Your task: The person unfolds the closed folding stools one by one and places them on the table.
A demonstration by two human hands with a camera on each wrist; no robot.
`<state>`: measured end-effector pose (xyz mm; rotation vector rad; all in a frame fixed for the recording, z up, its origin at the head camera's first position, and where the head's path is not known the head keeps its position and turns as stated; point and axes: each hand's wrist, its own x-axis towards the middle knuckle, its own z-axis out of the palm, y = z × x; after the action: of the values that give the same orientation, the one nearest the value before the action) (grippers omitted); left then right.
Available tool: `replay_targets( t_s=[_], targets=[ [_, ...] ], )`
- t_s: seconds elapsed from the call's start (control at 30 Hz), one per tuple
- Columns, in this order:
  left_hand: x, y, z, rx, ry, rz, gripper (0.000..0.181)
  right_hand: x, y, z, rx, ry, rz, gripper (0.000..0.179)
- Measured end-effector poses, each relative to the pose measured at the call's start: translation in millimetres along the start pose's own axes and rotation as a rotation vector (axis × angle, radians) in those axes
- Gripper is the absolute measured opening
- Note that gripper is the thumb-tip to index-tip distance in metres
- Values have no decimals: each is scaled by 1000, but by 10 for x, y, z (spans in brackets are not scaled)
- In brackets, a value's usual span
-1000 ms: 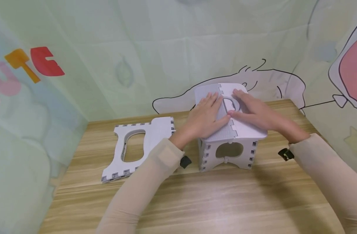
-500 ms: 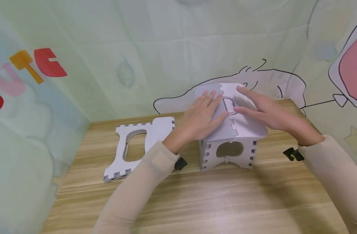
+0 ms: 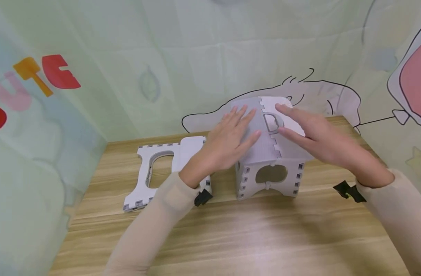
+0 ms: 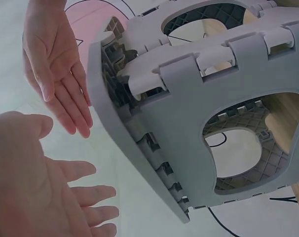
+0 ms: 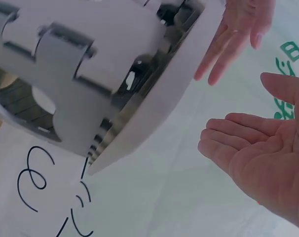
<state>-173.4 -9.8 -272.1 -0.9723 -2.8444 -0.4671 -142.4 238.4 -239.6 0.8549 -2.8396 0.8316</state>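
Head view showed left hand (image 3: 219, 143) and right hand (image 3: 324, 138) straight-fingered, empty, above the stool (image 3: 265, 149), with "UTE" lettering (image 3: 28, 68) leftward.

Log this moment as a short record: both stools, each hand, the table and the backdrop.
Open stool: unfolded, standing upright
Folded stool: lying flat, to the person's left of the open one
Left hand: fingers extended, above the open stool, holding nothing
Right hand: same, facing it
Table: wood-grain top
Backdrop: pale green, cartoon prints
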Motion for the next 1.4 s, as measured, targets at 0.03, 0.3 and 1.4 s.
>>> replay_targets(
  t_s=[0.03,0.3,1.4],
  targets=[
    [-19,-7,-5,-3,7,8,70,-11,-25,11,1,6,-5,61],
    [-196,-26,-3,-29,54,66,69,-115,-196,191,0,49,-122,58],
    [-1002,-467,43,-133,114,-68,61,-153,-571,1025,220,52,-203,46]
  ],
)
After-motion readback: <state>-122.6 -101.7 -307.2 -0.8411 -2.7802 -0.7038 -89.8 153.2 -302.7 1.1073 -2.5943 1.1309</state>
